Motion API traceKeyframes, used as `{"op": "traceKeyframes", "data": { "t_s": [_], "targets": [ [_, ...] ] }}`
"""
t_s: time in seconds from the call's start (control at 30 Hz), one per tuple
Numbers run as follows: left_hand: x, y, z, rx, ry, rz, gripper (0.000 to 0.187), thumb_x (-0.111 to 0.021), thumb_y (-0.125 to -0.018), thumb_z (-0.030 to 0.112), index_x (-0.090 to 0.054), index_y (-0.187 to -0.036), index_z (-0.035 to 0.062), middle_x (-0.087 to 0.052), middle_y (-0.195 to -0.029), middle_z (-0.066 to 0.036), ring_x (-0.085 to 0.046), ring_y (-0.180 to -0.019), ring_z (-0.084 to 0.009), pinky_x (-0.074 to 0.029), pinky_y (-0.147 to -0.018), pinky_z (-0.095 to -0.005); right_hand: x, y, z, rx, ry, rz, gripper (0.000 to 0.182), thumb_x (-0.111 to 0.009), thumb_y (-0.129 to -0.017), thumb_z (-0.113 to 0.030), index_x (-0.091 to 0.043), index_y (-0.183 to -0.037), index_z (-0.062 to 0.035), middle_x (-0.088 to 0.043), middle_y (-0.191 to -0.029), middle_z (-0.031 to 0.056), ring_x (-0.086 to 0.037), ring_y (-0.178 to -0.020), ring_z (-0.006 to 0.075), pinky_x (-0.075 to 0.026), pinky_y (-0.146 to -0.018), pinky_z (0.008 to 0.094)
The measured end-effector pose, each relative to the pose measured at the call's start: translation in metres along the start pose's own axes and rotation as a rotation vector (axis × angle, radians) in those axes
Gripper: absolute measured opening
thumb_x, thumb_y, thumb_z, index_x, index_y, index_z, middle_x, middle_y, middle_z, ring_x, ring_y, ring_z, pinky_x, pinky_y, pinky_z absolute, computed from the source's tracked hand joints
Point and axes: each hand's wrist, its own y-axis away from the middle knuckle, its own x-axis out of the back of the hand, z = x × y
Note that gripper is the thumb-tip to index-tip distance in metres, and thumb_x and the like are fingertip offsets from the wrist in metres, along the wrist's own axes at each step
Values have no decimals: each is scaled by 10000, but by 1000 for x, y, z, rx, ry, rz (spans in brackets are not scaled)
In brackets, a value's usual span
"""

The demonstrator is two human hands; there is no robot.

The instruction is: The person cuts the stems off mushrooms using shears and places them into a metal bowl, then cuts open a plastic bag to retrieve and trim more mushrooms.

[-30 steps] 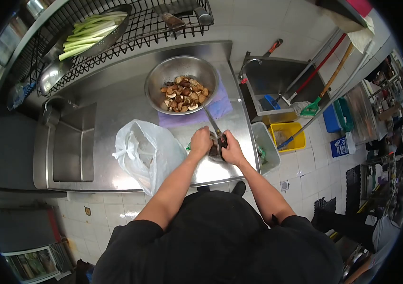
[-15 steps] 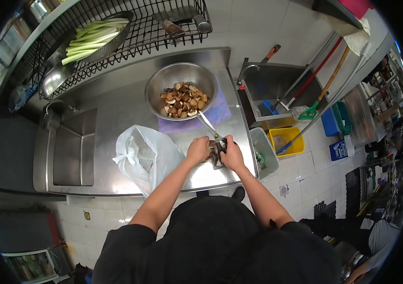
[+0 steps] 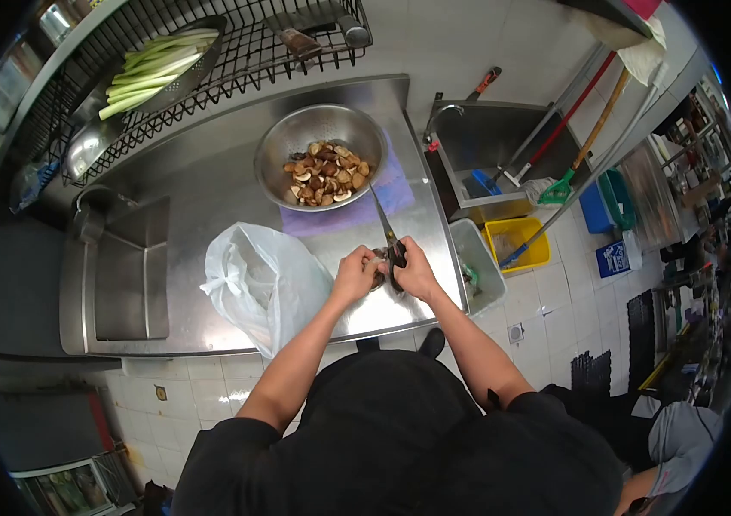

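Note:
My right hand [image 3: 417, 273] is closed round the black handles of a pair of scissors [image 3: 388, 225], whose blades point away from me and reach to the bowl's near rim. Just beside it, my left hand [image 3: 353, 275] has its fingers bent round something small and dark, mostly hidden, that I cannot make out. Beyond both hands stands a steel bowl [image 3: 267, 172] with cut brown mushrooms [image 3: 328, 175] in it. Under the bowl lies a purple cloth [image 3: 400, 193]. A white plastic bag [image 3: 271, 279] rests on the counter left of my left hand.
The steel counter [image 3: 211, 202] has a sink [image 3: 131, 275] at its left end. A wire rack [image 3: 253, 52] above holds a colander of pale green stalks [image 3: 155, 69]. To the right are a grey bin [image 3: 487, 284], a yellow bucket [image 3: 537, 251], a deep sink [image 3: 503, 129] and long-handled tools. Another person [image 3: 683, 439] is at lower right.
The scissor blades have swung to a more upright angle and look closer together. My hands have shifted slightly, and less of the dark thing between them shows. The view has moved a little.

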Motion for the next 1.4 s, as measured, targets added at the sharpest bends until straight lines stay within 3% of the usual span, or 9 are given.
{"op": "traceKeyframes", "data": {
  "t_s": [0.13, 0.23, 0.3, 0.33, 0.4, 0.7, 0.87, 0.97, 1.4],
  "targets": [
    [6, 2, 2, 87, 2, 2, 163, -692, -855, 135, -665, -913, -15, -690, -781, -136, -663, -712, -244, -516, -675, -344, 15, 10, -18, 120, 85, 146, 373, -673, -818, -34, -492, -1144, -31, -676, -900, 175, -687, -867, 376, -522, -752, 416],
    [16, -2, 3, 171, 70, 18, 163, -692, -857, 136, -666, -912, -15, -678, -768, -126, -647, -691, -233, -512, -668, -336, 43, 34, -39, 84, 181, 135, 515, -794, -823, -256, -529, -1208, -42, -648, -838, 115, -617, -706, 222, -494, -669, 339],
    [17, -1, 5, 126, 63, 49, 158, -691, -857, 132, -667, -916, -12, -674, -775, -127, -632, -679, -217, -508, -657, -332, 66, 55, -30, 43, 175, -40, 595, -769, -843, -456, -559, -1203, -32, -649, -798, 74, -564, -622, 153, -451, -576, 300],
    [20, 2, 13, 99, 25, 57, 142, -687, -870, 115, -653, -925, -12, -668, -781, -97, -630, -673, -166, -499, -638, -298, 79, 73, -56, -280, -153, -286, 571, -701, -901, -473, -561, -1242, -37, -663, -750, 89, -556, -504, 136, -424, -459, 274],
    [20, 6, 17, 71, -12, 62, 128, -682, -884, 98, -638, -933, -11, -663, -787, -68, -628, -667, -115, -491, -619, -265, 86, 105, -37, -359, -449, -466, 544, -600, -981, -437, -515, -1330, -29, -681, -724, 121, -566, -430, 126, -387, -332, 240],
    [-1, 12, 30, -23, 102, 69, 148, -639, -916, 132, -599, -945, -7, -632, -796, -148, -615, -660, -261, -489, -607, -361, 53, 128, -7, -574, -967, -548, 627, -454, -1023, -523, -482, -1323, 28, -694, -747, 176, -474, -360, 154, -332, -317, 266],
    [-3, 4, 25, -443, -67, 227, 79, -595, -926, 63, -603, -906, -13, -620, -844, -177, -612, -700, -355, -487, -625, -393, 32, 115, 5, -365, -999, -525, 627, -428, -1045, -481, -447, -1387, 44, -696, -770, 182, -439, -369, 126, -295, -333, 259],
    [5, 5, 23, -386, -50, 197, 54, -588, -915, 35, -614, -896, -9, -607, -839, -171, -608, -729, -369, -487, -653, -399, 26, 106, 16, -275, -1035, -541, 644, -429, -1043, -487, -448, -1404, 45, -698, -781, 175, -441, -385, 116, -306, -343, 247],
    [37, 6, 32, -211, 50, 307, 97, -600, -946, 86, -599, -895, 4, -636, -750, -149, -624, -611, -242, -482, -576, -349, 63, 81, 6, -260, -1018, -830, 734, -452, -998, -573, -473, -1338, 77, -699, -842, 191, -485, -442, 116, -356, -408, 227]
  ]
}}
